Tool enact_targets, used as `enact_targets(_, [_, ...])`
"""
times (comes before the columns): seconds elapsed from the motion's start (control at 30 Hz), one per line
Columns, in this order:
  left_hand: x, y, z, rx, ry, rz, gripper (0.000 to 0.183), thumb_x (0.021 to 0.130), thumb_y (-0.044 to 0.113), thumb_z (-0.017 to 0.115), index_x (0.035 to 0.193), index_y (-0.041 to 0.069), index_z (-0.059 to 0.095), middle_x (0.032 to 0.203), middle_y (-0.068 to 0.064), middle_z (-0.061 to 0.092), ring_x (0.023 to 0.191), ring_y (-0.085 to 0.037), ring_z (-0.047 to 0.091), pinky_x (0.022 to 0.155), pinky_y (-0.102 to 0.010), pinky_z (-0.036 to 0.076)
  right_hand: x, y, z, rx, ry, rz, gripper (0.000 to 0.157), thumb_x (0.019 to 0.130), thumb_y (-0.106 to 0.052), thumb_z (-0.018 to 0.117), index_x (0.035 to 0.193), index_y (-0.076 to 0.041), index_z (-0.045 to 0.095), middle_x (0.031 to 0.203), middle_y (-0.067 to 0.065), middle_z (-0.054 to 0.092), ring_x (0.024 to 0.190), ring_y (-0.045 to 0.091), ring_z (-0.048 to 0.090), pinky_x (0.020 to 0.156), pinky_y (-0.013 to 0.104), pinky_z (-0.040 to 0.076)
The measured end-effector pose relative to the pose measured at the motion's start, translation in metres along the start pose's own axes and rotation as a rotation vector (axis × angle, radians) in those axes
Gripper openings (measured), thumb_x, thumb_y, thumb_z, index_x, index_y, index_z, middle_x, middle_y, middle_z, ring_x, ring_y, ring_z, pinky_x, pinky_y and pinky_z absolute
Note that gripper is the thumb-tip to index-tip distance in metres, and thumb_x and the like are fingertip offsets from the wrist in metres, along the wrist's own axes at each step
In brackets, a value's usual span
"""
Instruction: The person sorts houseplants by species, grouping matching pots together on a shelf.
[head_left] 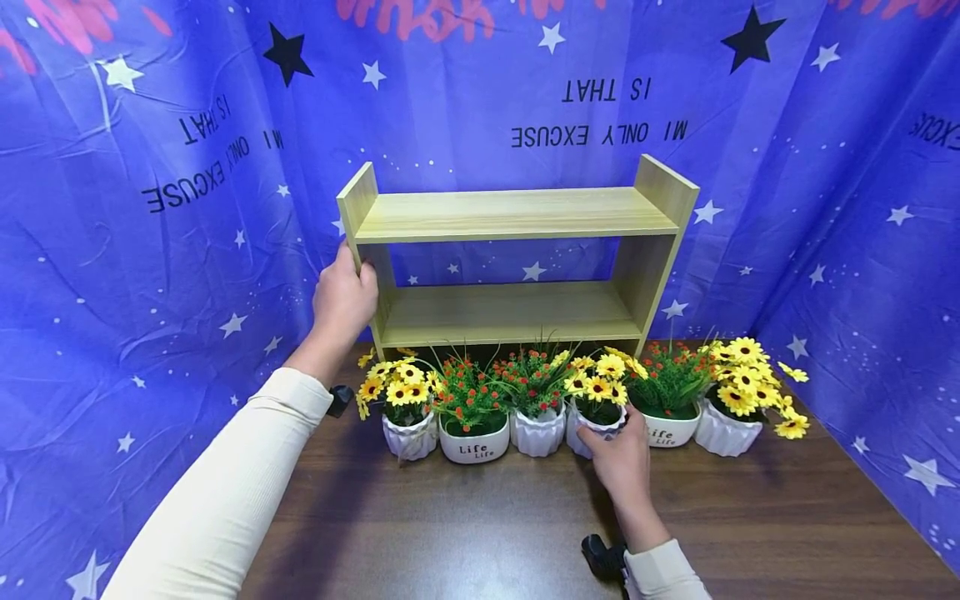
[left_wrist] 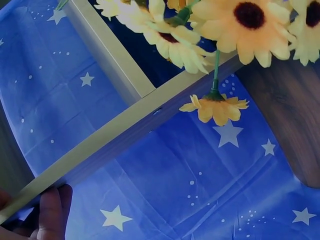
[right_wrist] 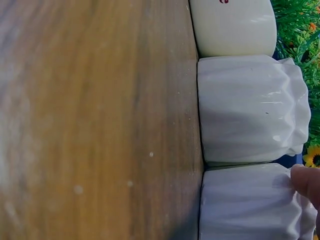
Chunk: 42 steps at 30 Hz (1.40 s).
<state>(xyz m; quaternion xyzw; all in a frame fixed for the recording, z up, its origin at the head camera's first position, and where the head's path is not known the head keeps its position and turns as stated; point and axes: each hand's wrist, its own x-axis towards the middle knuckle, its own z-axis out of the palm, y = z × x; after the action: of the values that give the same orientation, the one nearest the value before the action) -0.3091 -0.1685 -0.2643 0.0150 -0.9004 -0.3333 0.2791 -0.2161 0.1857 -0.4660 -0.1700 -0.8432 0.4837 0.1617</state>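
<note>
A two-tier wooden shelf [head_left: 517,214] stands at the back of the table. My left hand [head_left: 343,296] grips the edge of its left side panel, and the left wrist view shows the fingers [left_wrist: 52,210] at that panel [left_wrist: 102,131]. In front of the shelf, my right hand [head_left: 624,462] holds a white fluted pot of yellow sunflowers [head_left: 598,388] by the rim, thumb in front. The right wrist view has the thumb [right_wrist: 306,184] on this pot [right_wrist: 245,205]; the other fingers are mostly hidden.
Left of the held pot are a fluted pot [head_left: 538,433] with red flowers, a "Life" pot [head_left: 474,448] and a sunflower pot [head_left: 409,439]. Another "Life" pot [head_left: 671,432] and sunflower pot [head_left: 726,433] stand right. A blue star-printed curtain [head_left: 450,108] surrounds the brown table [head_left: 450,525].
</note>
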Motion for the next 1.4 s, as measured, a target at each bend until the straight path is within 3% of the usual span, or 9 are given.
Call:
enact_targets(0.37, [-0.002, -0.002, 0.000, -0.006, -0.013, -0.004, 0.039, 0.103, 0.021, 0.042, 0.137, 0.004, 0.047, 0.124, -0.028, 0.061, 0.108, -0.050, 0.060, 0.083, -0.063, 0.045, 0.001, 0.004, 0.006, -0.032, 0.009, -0.049, 0.089, 0.077, -0.018, 0.083, 0.141, 0.018, 0.033, 0.134, 0.036, 0.036, 0.126, 0.048, 0.037, 0.106, 0.058, 0.030])
enact_targets(0.77, [-0.003, -0.001, 0.002, -0.005, -0.009, -0.004, 0.042, 0.103, 0.023, 0.042, 0.141, 0.008, 0.046, 0.125, -0.027, 0.061, 0.108, -0.050, 0.060, 0.081, -0.064, 0.045, -0.005, 0.007, 0.001, 0.000, 0.016, 0.015, 0.085, 0.078, -0.021, 0.082, 0.139, 0.014, 0.035, 0.134, 0.034, 0.040, 0.127, 0.048, 0.037, 0.106, 0.059, 0.029])
enact_targets(1.4, [-0.001, -0.002, 0.001, -0.003, -0.006, 0.004, 0.042, 0.101, 0.021, 0.043, 0.139, 0.005, 0.047, 0.123, -0.028, 0.062, 0.105, -0.051, 0.060, 0.081, -0.063, 0.045, -0.003, 0.006, -0.010, 0.140, 0.009, 0.023, 0.087, 0.077, -0.016, 0.083, 0.142, 0.013, 0.034, 0.138, 0.033, 0.041, 0.132, 0.046, 0.038, 0.110, 0.055, 0.027])
